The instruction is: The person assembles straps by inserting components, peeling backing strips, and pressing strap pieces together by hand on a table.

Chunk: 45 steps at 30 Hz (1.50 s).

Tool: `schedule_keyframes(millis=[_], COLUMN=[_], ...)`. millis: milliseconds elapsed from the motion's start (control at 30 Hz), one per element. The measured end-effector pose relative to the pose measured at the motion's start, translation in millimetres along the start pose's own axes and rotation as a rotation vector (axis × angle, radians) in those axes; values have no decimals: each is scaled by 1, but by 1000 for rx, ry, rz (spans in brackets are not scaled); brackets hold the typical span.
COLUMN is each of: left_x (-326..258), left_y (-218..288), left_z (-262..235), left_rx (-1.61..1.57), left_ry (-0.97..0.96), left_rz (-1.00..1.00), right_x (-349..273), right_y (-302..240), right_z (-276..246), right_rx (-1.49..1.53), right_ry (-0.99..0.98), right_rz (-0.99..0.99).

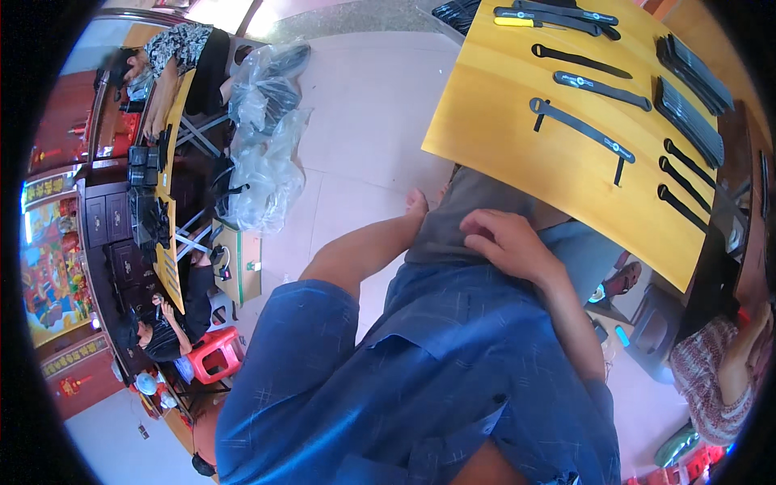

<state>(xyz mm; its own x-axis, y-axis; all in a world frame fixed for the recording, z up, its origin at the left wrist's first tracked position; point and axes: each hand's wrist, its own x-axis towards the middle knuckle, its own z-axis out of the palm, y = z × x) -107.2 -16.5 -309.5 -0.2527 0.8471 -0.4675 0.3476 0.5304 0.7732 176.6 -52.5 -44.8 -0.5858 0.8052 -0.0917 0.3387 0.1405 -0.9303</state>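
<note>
My right hand [511, 242] rests on the grey trousers [453, 218] over my lap, its fingers loosely bent and apart, with nothing in them. My left forearm reaches to the other side of my knee. Only a small part of my left hand [416, 202] shows there; most fingers are hidden. Beyond my knees, a grey strap with a ring end [584, 129] lies on the yellow board [485, 121], across two short black strips. Farther up lie another printed strap [602, 89] and a plain black strap [582, 61]. Neither hand touches them.
A yellow-handled tool [515, 22] lies among straps at the board's far edge. Strap stacks [687, 121] and three black straps [683, 182] line its right side. Clear plastic bags [267, 153], a red stool [217, 356] and seated people are at left. Another person's arm [735, 364] is at right.
</note>
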Motion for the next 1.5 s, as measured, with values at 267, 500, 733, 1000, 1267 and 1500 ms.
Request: schedule_keyframes(millis=[267, 500, 733, 1000, 1267, 1500], left_x=[-6, -29, -59, -86, -124, -167], left_y=[29, 44, 26, 31, 142, 194], left_z=[27, 25, -23, -35, -42, -2], left_rx=[-101, -212, -296, -404, -300, 666], left_ry=[-2, -138, -362, -447, -516, -296], left_rz=[-118, -189, -321, -506, -115, 950], right_x=[60, 64, -29, -98, -54, 56], right_y=[-109, -43, 47, 30, -30, 11], right_z=[21, 49, 8, -20, -155, -225], right_rx=[8, 58, 101, 244, 133, -254], right_ry=[-79, -366, -112, -287, 209, 613], right_rz=[-390, -378, -80, 93, 97, 18])
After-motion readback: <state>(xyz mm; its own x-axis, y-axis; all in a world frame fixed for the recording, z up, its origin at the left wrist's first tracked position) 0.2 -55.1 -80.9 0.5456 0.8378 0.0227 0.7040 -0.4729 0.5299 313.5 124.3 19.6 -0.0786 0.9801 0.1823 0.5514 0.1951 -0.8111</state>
